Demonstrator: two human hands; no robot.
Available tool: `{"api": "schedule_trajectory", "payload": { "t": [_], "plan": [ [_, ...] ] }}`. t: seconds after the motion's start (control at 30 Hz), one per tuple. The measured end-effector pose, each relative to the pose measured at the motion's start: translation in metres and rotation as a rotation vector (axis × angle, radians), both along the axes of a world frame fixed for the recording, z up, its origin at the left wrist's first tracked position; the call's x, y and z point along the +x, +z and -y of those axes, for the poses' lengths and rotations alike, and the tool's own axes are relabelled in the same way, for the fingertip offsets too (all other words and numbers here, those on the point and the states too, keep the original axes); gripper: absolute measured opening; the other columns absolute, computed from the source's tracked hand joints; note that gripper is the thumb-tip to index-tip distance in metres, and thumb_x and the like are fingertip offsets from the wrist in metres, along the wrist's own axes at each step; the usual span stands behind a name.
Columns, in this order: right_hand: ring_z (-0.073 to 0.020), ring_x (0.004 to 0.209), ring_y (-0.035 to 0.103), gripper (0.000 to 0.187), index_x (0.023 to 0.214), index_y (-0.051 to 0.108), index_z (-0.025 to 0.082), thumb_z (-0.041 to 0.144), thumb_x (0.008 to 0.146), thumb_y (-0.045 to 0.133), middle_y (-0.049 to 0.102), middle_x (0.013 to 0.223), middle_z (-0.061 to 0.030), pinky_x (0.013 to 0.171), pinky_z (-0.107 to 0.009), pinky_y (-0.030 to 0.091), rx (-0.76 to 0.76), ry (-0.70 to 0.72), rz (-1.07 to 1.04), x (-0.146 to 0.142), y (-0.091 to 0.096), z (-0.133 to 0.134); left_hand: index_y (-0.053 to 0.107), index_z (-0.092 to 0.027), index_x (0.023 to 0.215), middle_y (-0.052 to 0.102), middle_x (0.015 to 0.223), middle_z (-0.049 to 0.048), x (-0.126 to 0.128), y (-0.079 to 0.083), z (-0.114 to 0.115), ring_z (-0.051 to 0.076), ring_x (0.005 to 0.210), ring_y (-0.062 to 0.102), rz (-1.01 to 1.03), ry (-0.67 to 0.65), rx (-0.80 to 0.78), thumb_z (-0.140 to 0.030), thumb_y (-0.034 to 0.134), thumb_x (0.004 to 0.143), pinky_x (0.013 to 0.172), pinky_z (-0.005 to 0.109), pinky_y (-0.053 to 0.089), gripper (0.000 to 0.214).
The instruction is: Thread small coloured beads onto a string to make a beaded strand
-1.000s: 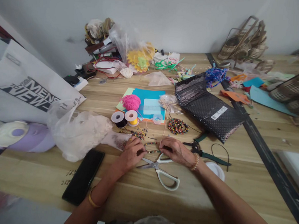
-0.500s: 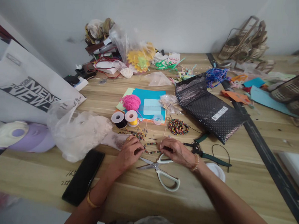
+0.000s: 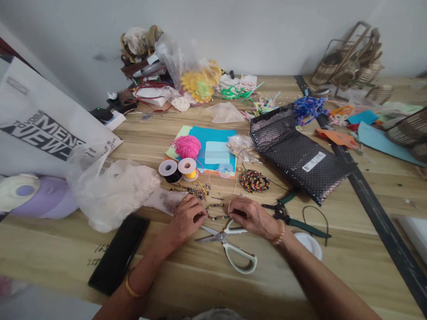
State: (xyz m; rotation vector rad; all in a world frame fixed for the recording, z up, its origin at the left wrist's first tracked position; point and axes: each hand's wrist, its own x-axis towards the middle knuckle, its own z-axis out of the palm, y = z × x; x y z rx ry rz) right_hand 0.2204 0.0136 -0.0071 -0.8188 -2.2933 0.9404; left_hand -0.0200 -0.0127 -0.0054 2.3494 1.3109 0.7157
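A short string of small coloured beads (image 3: 216, 217) curves between my two hands above the scissors. My left hand (image 3: 189, 216) is closed, its thumb and fingertips pinching the string's left end. My right hand (image 3: 248, 213) pinches at the right end, where a thin pale cord (image 3: 234, 185) runs up from the fingers. White-handled scissors (image 3: 225, 238) lie with blades parted just below, one handle loop partly under my right hand. Loose beads (image 3: 198, 191) are scattered beyond my left hand. A coil of strung beads (image 3: 254, 181) rests beyond my right hand.
Black and yellow thread spools (image 3: 187, 167) stand near pink yarn (image 3: 188, 146). Green-handled pliers (image 3: 282, 211) and a white lid (image 3: 308, 245) lie right. A black phone (image 3: 119, 253) and a plastic bag (image 3: 108, 188) lie left. A black bubble mailer (image 3: 299, 155) sits behind.
Both hands stay in nearly the same place with the bead string between them. Only a very slight shift of my left hand and arm shows.
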Motion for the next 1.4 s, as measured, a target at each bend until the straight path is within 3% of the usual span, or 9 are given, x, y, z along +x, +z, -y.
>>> {"api": "schedule_trajectory", "payload": {
  "t": [0.6,0.83,1.4],
  "plan": [
    [-0.0181,0.080,0.061,0.013,0.080,0.058,0.017,0.015,0.092,0.051,0.065,0.082,-0.0067,0.076,-0.030,0.048,0.012,0.002,0.005,-0.001,0.001,0.000,0.065,-0.019,0.078,0.062,0.079,0.0035,-0.002,-0.003,0.000,0.020,0.085,0.053,-0.034,0.019,0.038,-0.014,0.061,0.083,0.085,0.038,0.045,0.007],
    [-0.0175,0.079,0.061,0.017,0.086,0.060,0.018,0.019,0.096,0.046,0.065,0.086,-0.0077,0.074,-0.028,0.048,0.036,-0.068,-0.011,-0.007,0.009,0.008,0.067,-0.019,0.080,0.062,0.080,0.0039,-0.002,-0.002,0.000,0.020,0.086,0.053,-0.052,0.007,0.037,-0.016,0.061,0.083,0.087,0.039,0.046,0.007],
    [-0.0175,0.082,0.062,0.015,0.094,0.060,0.019,0.017,0.096,0.046,0.067,0.090,-0.0065,0.075,-0.028,0.047,0.100,-0.101,0.135,-0.012,-0.003,0.014,0.067,-0.019,0.079,0.062,0.080,0.0044,-0.002,0.001,0.000,0.021,0.086,0.053,-0.036,-0.001,0.004,-0.015,0.063,0.083,0.084,0.038,0.046,0.006]
  ]
}}
